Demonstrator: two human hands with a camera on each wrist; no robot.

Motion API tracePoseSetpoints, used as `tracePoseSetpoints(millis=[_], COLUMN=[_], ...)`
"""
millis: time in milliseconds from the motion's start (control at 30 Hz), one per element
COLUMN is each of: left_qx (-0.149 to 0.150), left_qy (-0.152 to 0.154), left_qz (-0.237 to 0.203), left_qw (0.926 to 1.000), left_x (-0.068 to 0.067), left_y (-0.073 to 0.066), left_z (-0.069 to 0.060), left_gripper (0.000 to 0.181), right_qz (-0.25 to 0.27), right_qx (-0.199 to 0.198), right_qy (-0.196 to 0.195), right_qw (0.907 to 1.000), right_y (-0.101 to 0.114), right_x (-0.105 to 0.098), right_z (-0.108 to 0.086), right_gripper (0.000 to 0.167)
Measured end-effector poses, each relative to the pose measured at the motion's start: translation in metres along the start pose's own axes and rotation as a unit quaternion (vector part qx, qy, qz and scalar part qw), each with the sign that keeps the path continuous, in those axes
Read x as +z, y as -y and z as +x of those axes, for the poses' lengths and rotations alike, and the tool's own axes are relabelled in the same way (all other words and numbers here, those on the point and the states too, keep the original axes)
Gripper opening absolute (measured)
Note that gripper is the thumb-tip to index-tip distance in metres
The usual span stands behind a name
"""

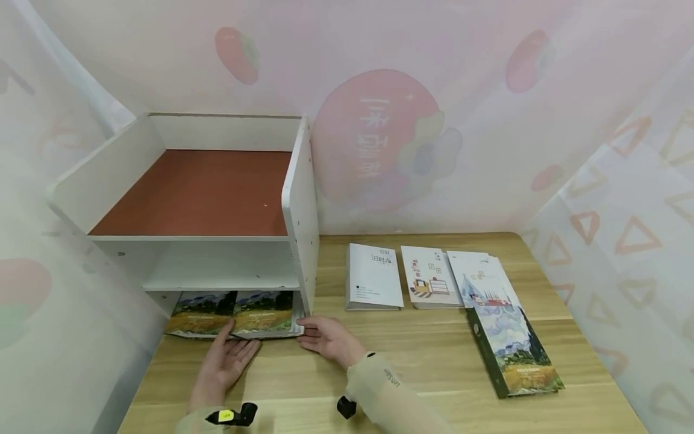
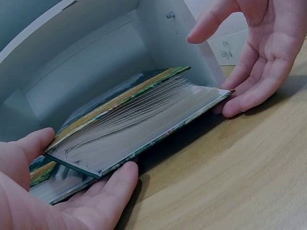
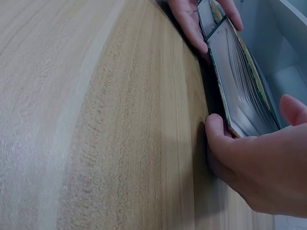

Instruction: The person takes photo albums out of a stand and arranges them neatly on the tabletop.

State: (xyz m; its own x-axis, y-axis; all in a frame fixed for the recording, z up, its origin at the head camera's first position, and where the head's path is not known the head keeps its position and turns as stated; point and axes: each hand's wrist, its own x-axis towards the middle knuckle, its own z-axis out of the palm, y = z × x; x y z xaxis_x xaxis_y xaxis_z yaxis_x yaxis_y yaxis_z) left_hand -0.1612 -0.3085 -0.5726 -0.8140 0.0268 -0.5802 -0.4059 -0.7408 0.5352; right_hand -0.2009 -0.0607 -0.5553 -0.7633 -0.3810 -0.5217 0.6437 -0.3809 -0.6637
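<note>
Two photo albums with painted landscape covers lie side by side in the shelf's bottom compartment, the left album (image 1: 203,313) and the right album (image 1: 264,311). Where they meet, my left hand (image 1: 225,364) pinches the right album, thumb on the cover and fingers beneath. In the left wrist view the right album (image 2: 129,115) is tilted, its front edge raised off the table and its pages fanned. My right hand (image 1: 328,340) touches that album's right front corner with its fingertips underneath, while its thumb stands apart from the cover.
The white shelf unit (image 1: 303,211) has a brown-red top board (image 1: 211,187) and a side panel close to my right hand. Right of it on the wooden table (image 1: 434,355) lie a white book (image 1: 374,277), an illustrated booklet (image 1: 432,277), more white booklets (image 1: 479,271) and another landscape album (image 1: 517,355).
</note>
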Motion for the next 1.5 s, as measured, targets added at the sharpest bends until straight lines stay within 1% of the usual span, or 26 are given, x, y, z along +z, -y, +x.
tracePoseSetpoints(millis=[167,267,367,500,600,767,967,1067,1300,1500], left_qx=[-0.001,-0.001,-0.002,-0.005,-0.003,0.003,-0.001,0.002,0.018,0.022], left_qy=[0.001,0.000,-0.003,0.003,0.007,0.003,-0.001,-0.001,0.008,0.009], left_qz=[-0.006,0.000,-0.008,-0.020,-0.018,-0.011,-0.007,-0.001,0.002,0.007], left_qw=[1.0000,1.0000,1.0000,0.9998,0.9998,0.9999,1.0000,1.0000,0.9998,0.9997], left_x=[-0.003,-0.005,-0.005,-0.004,-0.004,-0.005,-0.007,-0.007,-0.004,-0.003], left_y=[0.001,0.002,0.002,0.002,0.002,0.003,0.004,0.004,0.003,0.003], left_z=[0.001,0.001,0.004,0.006,0.007,0.006,0.006,0.005,0.003,0.002], left_gripper=[0.097,0.097,0.096,0.099,0.103,0.108,0.110,0.109,0.103,0.103], right_qz=[0.005,0.005,0.000,-0.001,-0.002,-0.002,0.001,0.005,0.036,0.027], right_qx=[0.006,0.009,0.006,-0.004,-0.008,-0.004,0.003,0.007,0.011,0.014], right_qy=[0.002,0.002,-0.002,-0.018,-0.027,-0.030,-0.034,-0.031,-0.010,0.001], right_qw=[1.0000,0.9999,1.0000,0.9998,0.9996,0.9995,0.9994,0.9995,0.9992,0.9995], right_y=[-0.001,-0.002,-0.003,-0.003,-0.003,-0.003,-0.004,-0.004,0.000,0.000], right_x=[-0.002,-0.002,-0.002,-0.001,0.000,0.000,0.000,0.000,-0.001,0.000], right_z=[0.002,0.003,0.004,0.004,0.005,0.005,0.006,0.006,0.008,0.012], right_gripper=[0.028,0.028,0.027,0.025,0.024,0.022,0.023,0.024,0.024,0.025])
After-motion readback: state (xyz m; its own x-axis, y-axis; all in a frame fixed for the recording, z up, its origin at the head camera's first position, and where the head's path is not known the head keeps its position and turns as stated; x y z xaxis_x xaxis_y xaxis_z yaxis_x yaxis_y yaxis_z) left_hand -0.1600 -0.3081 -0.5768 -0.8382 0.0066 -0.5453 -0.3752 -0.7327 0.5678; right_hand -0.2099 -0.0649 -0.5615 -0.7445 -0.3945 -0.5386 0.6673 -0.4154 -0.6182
